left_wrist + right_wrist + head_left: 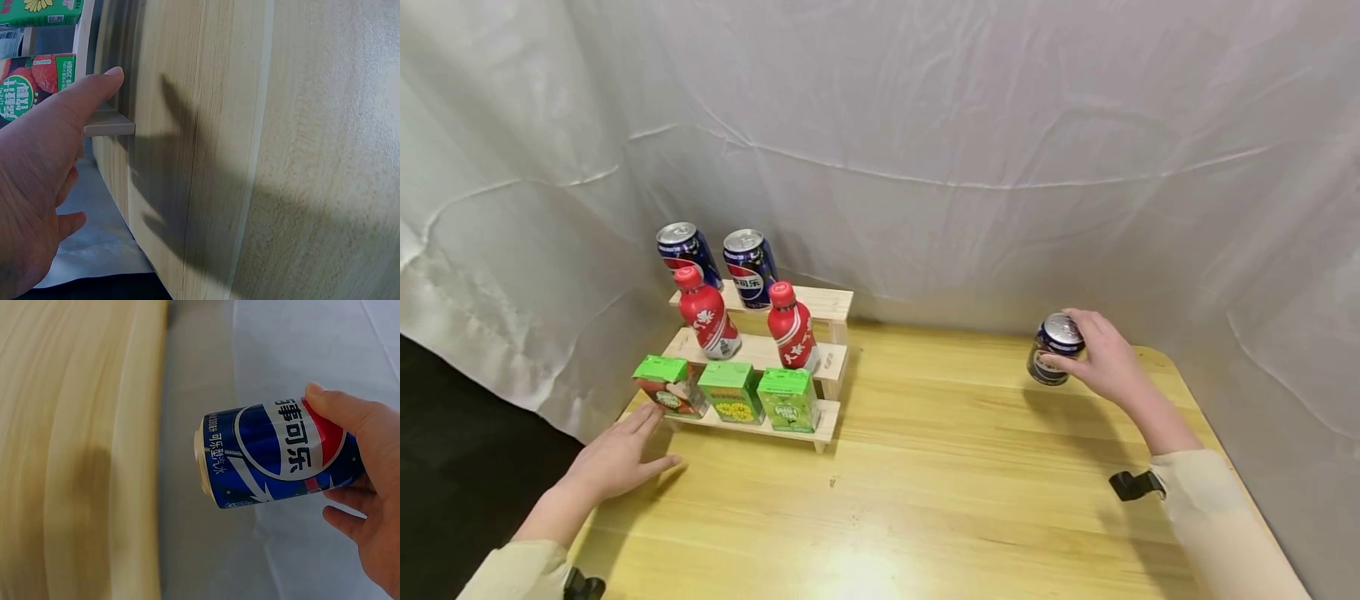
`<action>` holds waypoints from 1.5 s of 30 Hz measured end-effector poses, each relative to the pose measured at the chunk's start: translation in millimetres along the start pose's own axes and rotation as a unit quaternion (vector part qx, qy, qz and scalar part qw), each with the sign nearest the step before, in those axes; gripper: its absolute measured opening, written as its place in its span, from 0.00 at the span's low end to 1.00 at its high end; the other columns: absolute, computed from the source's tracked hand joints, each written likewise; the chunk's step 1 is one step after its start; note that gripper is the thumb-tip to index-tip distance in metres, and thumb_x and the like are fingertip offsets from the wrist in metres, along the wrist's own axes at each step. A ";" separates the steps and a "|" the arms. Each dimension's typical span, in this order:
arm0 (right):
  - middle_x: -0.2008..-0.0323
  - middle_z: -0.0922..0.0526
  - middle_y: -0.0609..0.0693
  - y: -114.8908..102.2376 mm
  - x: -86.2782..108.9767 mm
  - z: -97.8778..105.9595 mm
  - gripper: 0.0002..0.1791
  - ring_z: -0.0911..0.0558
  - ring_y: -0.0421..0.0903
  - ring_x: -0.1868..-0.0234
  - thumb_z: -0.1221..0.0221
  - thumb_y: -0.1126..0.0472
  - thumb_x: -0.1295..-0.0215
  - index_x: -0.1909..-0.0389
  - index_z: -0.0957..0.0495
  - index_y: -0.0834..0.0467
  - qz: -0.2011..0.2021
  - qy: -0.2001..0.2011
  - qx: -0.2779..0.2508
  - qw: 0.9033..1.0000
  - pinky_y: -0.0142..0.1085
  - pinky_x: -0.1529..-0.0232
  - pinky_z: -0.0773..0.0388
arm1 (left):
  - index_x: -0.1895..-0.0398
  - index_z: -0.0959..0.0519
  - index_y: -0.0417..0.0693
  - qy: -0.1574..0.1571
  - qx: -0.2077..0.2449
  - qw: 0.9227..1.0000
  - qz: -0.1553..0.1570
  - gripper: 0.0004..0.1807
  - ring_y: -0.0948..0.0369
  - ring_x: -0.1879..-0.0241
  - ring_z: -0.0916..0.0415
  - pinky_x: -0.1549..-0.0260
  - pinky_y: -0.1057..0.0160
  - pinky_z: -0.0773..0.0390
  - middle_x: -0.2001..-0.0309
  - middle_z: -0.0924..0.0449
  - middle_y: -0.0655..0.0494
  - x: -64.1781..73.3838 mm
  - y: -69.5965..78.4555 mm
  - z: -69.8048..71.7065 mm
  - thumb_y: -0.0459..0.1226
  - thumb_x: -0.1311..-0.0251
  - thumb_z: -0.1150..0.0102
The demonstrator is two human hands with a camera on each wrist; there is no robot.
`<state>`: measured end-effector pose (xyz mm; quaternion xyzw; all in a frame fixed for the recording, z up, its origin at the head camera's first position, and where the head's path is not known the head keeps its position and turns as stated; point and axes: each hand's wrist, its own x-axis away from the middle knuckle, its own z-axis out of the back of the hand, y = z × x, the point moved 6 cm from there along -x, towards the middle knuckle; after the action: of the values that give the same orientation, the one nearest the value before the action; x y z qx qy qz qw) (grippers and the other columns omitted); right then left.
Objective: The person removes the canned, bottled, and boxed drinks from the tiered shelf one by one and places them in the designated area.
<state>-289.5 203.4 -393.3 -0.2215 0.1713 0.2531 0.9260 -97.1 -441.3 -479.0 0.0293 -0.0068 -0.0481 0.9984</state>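
Note:
My right hand (1107,360) grips a blue cola can (269,456) near its top, thumb on one side and fingers round the other. In the right wrist view the can's base hangs apart from the wooden table (69,506). My left hand (612,460) has its fingers extended beside the left end of a three-tier wooden rack (831,303). Its fingertips are right at a strawberry-printed drink carton (47,75), and its thumb points along the rack's front. Nothing is in the left palm.
Two blue cola cans (749,275) stand on the rack's top tier and two red bottles (793,333) on the middle one. The bottom tier also bears a yellow-flower carton (732,396) and a light green carton (790,404). A grey-white curtain (940,150) hangs behind the table.

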 end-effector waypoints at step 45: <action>0.37 0.39 0.79 131.6 61.2 -10.5 0.49 0.36 0.77 0.41 0.35 0.49 0.38 0.27 0.49 0.69 -0.114 -0.051 -0.020 0.992 0.73 0.45 0.40 | 0.31 0.40 0.26 0.010 0.016 1.000 0.006 0.53 0.34 0.32 0.42 0.36 0.35 0.37 0.31 0.42 0.26 2.7 1.6 -1.9 0.61 0.44 0.39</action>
<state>-313.6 324.0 -471.0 -0.2446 0.0923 0.1604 0.9518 -94.3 -439.8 -480.7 0.0454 0.0018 -0.0417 0.9981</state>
